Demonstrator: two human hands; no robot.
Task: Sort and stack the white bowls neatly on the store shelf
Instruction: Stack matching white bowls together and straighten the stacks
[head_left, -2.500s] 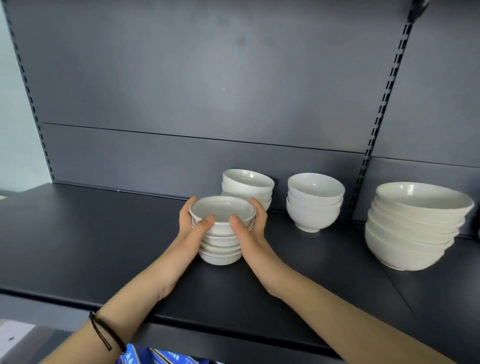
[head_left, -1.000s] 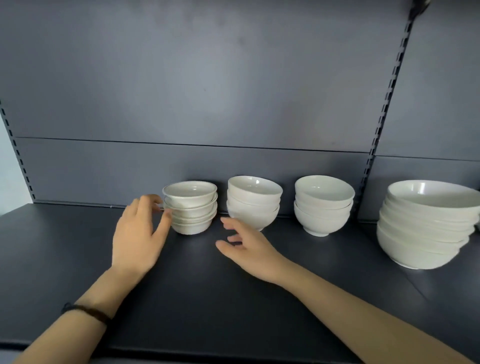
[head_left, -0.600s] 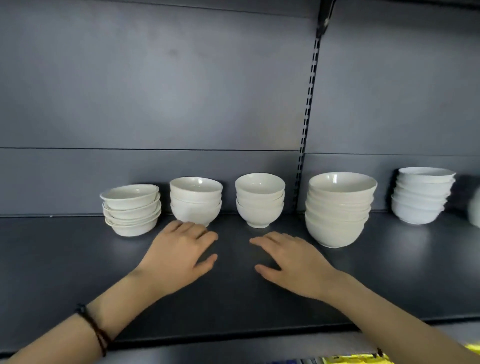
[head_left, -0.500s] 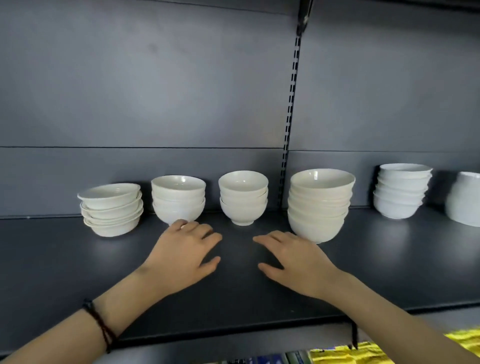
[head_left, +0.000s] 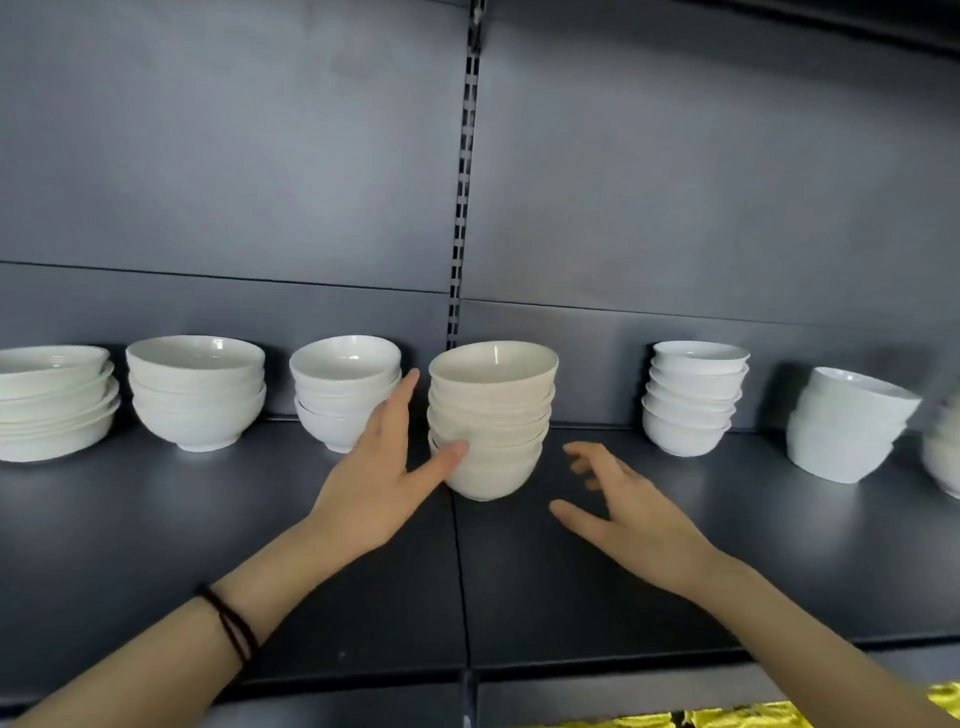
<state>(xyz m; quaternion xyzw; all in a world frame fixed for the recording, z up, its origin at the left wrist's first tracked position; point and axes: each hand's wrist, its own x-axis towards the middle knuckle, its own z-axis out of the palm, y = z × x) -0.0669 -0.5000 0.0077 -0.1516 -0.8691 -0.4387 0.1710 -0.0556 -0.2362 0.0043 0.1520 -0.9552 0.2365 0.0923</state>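
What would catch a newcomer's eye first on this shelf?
A row of white bowl stacks lines the back of the dark shelf. The left hand touches the tallest stack, at centre and set forward of the row; the right hand hovers open beside it, apart.

— What runs out of sight?
— The shallow stack (head_left: 52, 400) on the far left is clipped by the edge. Only a smeared sliver of the far-right stack (head_left: 946, 452) shows.
— Anything covered?
— The left hand (head_left: 379, 483) hides the lower right flank of the third stack (head_left: 340, 384). The right hand (head_left: 639, 519) has blurred fingertips (head_left: 576, 451). The yellow stuff (head_left: 727, 719) below the shelf (head_left: 156, 545) is cut off, so I can't tell what it is
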